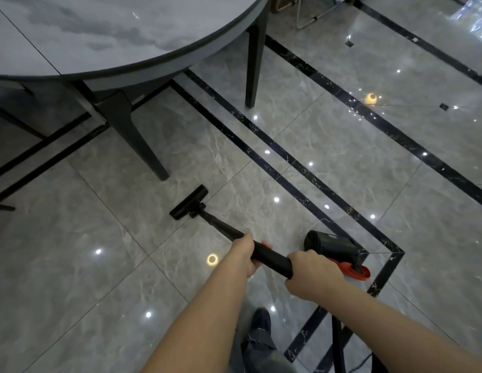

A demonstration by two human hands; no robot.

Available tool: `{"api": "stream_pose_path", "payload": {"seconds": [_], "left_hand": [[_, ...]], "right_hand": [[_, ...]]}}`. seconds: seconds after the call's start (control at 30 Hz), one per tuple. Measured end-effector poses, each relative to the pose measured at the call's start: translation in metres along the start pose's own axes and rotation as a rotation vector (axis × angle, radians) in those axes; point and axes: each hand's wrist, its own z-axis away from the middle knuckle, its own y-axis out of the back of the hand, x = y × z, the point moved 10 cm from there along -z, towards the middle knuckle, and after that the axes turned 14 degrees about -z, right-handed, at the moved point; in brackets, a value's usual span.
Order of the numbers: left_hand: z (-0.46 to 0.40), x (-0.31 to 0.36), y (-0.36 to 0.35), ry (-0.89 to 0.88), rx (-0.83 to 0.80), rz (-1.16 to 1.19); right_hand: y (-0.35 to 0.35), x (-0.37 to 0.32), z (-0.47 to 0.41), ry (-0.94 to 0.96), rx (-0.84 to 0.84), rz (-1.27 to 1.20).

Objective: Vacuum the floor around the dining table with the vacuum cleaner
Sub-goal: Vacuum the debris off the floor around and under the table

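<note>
A black vacuum cleaner tube (pixel 272 258) runs from my hands down to its flat black floor head (pixel 188 202), which rests on the grey tiled floor (pixel 100 278) just in front of a dark table leg (pixel 135 141). My left hand (pixel 244 254) grips the tube lower down. My right hand (pixel 312 273) grips its upper end, next to the black motor body (pixel 334 246) with an orange part (pixel 355 271). The round grey dining table (pixel 159 53) fills the upper left.
A second table leg (pixel 254 63) stands further back right. Dark tile border strips (pixel 301 168) cross the glossy floor diagonally. My foot (pixel 260 327) is at the bottom centre, with a dark cord (pixel 339 343) beside it. A white metal frame (pixel 307 14) stands at the top.
</note>
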Motion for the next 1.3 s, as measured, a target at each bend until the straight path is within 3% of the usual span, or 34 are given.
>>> {"api": "stream_pose_path", "payload": {"seconds": [0.17,0.57,1.03,1.3], "left_hand": [[-0.003,0.030,0.002,-0.006,-0.022,0.041],[-0.029,0.124,0.099,-0.031,0.007,0.060],[-0.021,0.149,0.081,0.023,-0.079,0.080],[-0.019,0.163,0.099,-0.006,-0.092,0.033]], "right_hand": [[0.023,-0.013,-0.014,-0.035,0.028,-0.010],[0.034,-0.135,-0.080,0.028,0.030,-0.009],[0.070,-0.129,-0.088,-0.106,0.026,0.051],[0.069,-0.155,-0.089,-0.042,0.054,0.012]]}}
